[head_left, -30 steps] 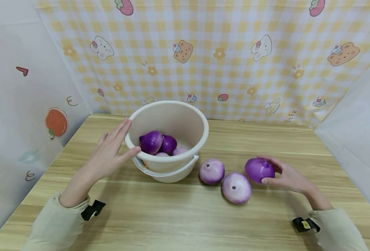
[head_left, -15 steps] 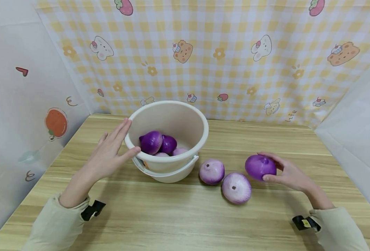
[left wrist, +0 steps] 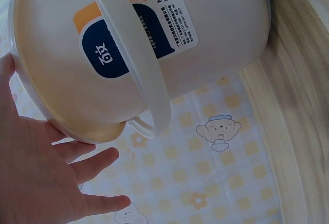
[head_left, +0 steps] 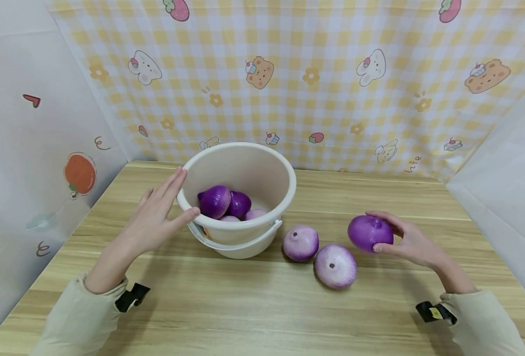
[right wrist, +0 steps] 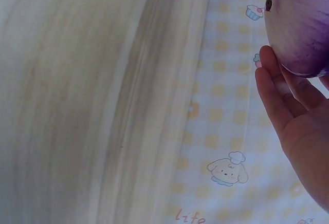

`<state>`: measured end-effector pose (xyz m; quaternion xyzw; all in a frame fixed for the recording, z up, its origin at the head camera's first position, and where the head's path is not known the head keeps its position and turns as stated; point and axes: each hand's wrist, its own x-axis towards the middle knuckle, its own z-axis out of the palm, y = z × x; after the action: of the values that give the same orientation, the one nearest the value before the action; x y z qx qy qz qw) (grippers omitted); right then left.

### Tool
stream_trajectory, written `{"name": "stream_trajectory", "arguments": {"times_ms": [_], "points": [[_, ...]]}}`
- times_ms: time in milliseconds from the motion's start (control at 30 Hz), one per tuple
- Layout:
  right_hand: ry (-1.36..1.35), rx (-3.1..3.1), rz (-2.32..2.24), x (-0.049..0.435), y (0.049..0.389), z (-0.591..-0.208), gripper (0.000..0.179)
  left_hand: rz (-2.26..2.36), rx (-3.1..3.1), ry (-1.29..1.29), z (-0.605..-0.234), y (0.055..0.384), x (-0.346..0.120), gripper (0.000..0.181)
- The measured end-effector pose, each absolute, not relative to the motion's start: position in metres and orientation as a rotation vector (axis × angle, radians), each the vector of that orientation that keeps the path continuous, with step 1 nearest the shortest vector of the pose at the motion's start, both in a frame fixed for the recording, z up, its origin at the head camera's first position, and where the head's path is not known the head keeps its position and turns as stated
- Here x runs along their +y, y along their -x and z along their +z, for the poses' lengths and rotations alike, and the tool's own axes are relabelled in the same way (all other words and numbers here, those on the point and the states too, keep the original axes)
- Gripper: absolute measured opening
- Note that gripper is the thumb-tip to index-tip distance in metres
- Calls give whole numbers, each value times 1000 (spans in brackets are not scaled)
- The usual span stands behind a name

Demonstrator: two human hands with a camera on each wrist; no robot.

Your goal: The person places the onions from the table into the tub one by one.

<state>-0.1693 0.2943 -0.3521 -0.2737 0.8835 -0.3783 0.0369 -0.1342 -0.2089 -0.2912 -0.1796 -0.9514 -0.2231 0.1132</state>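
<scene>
A white bucket with its handle hanging at the front holds several purple onions. My left hand rests on the bucket's left rim, fingers straight and spread, thumb at the near side. In the left wrist view the bucket's label faces the camera. Over the table at the right, my right hand grips a purple onion between thumb and fingers. The right wrist view shows this onion with its pale root end outward, fingers along its side.
Two paler onions, one beside the bucket and another nearer the front, sit on the wooden table between the bucket and my right hand. A yellow checked cloth hangs behind the table, with white cloth at both sides.
My right hand has raised the purple onion slightly from where it was at the table. The left hand and the bucket have stayed in place.
</scene>
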Motion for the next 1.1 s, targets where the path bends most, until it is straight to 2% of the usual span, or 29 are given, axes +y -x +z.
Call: {"name": "stream_trajectory", "arguments": {"times_ms": [600, 1100], "points": [[867, 2765, -1090, 288, 170, -340, 66, -651, -2801, 522, -291, 134, -209, 76], [989, 2798, -1050, 279, 173, -327, 68, -644, -2794, 527, -292, 134, -209, 76]]}}
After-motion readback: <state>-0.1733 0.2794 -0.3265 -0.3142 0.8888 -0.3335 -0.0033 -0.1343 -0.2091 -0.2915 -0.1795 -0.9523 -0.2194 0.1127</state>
